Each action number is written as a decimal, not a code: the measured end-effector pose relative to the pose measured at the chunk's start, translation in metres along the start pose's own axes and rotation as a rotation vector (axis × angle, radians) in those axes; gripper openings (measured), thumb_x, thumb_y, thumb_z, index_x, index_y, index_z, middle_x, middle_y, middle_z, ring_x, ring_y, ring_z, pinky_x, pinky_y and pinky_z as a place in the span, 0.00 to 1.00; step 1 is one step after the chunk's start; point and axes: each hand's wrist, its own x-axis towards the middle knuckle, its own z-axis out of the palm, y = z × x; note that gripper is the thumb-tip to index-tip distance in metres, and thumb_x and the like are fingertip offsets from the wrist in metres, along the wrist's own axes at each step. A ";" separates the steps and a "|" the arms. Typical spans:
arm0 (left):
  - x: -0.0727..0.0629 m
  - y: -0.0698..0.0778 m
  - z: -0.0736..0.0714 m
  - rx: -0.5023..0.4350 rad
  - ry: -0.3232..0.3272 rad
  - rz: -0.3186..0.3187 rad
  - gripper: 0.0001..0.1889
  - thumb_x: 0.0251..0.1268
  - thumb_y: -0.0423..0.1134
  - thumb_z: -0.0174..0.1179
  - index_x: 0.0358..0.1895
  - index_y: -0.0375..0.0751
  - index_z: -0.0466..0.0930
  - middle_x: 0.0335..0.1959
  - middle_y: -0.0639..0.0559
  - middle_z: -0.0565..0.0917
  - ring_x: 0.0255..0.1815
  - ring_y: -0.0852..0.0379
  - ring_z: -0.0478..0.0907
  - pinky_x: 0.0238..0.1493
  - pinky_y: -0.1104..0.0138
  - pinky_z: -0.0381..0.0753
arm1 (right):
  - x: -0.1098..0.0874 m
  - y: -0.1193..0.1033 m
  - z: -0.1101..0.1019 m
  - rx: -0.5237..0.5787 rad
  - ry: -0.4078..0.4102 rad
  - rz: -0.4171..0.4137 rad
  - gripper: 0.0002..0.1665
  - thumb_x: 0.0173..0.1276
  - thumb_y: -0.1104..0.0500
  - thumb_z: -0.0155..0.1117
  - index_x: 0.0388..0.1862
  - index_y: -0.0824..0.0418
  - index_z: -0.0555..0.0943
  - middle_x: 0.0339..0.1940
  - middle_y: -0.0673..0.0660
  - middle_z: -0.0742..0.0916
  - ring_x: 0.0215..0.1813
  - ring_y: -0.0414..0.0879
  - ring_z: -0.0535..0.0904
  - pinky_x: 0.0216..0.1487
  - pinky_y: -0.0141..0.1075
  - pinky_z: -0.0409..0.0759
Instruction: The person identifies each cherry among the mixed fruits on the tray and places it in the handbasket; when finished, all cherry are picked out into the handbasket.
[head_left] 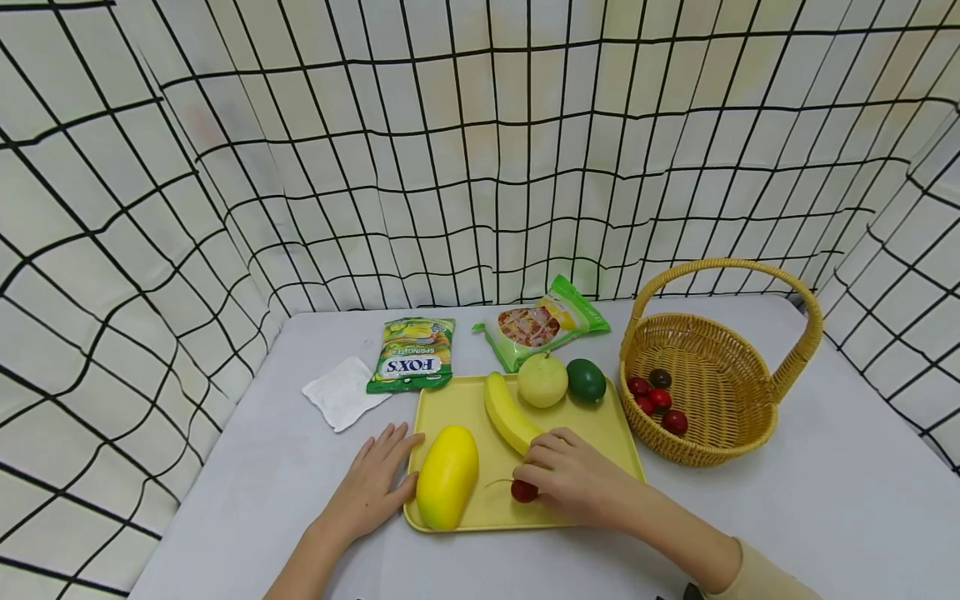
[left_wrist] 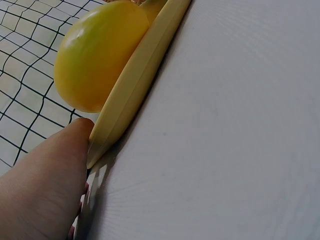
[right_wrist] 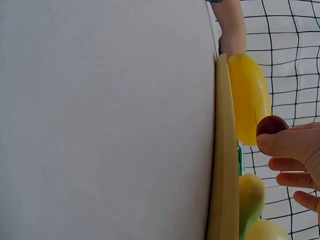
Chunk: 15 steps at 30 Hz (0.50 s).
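A dark red cherry [head_left: 524, 491] with a thin stem is pinched between the thumb and forefinger of my right hand [head_left: 573, 477], over the front part of a yellow tray [head_left: 495, 515]. In the right wrist view the cherry [right_wrist: 270, 128] shows clearly at the fingertips. My left hand [head_left: 373, 483] rests at the tray's left edge, fingers extended, thumb touching the rim beside a yellow mango [head_left: 447, 479]. A banana [head_left: 507, 414], partly hidden by my right hand, lies mid-tray. Behind it sit a round pale yellow fruit [head_left: 542, 382] and a dark green fruit [head_left: 586, 381].
Right of the tray stands a wicker basket [head_left: 693, 454] with a tall handle; several cherries [head_left: 675, 422] lie inside. Behind the tray are a green FOX'S packet [head_left: 412, 354] and a green snack bag [head_left: 536, 327]. A white napkin [head_left: 345, 393] lies at left. Black netting surrounds the table.
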 end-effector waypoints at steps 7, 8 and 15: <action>0.000 -0.001 0.001 0.002 0.002 0.001 0.27 0.62 0.50 0.54 0.65 0.50 0.64 0.69 0.44 0.59 0.71 0.45 0.50 0.67 0.47 0.44 | -0.005 0.007 -0.007 -0.016 0.060 0.003 0.21 0.49 0.54 0.73 0.43 0.53 0.78 0.36 0.47 0.81 0.43 0.44 0.74 0.50 0.38 0.72; 0.000 -0.001 0.001 0.002 0.003 0.001 0.27 0.62 0.50 0.54 0.65 0.50 0.64 0.69 0.44 0.59 0.71 0.45 0.50 0.67 0.47 0.44 | -0.006 0.008 -0.007 -0.014 0.078 0.006 0.21 0.48 0.55 0.73 0.42 0.53 0.78 0.35 0.47 0.81 0.43 0.44 0.74 0.50 0.38 0.72; 0.001 -0.001 0.001 0.007 0.006 0.002 0.27 0.62 0.50 0.54 0.65 0.50 0.64 0.69 0.44 0.59 0.70 0.45 0.50 0.67 0.47 0.45 | -0.013 0.016 -0.016 -0.029 0.147 0.035 0.23 0.45 0.57 0.75 0.42 0.55 0.78 0.35 0.48 0.81 0.42 0.45 0.75 0.50 0.39 0.73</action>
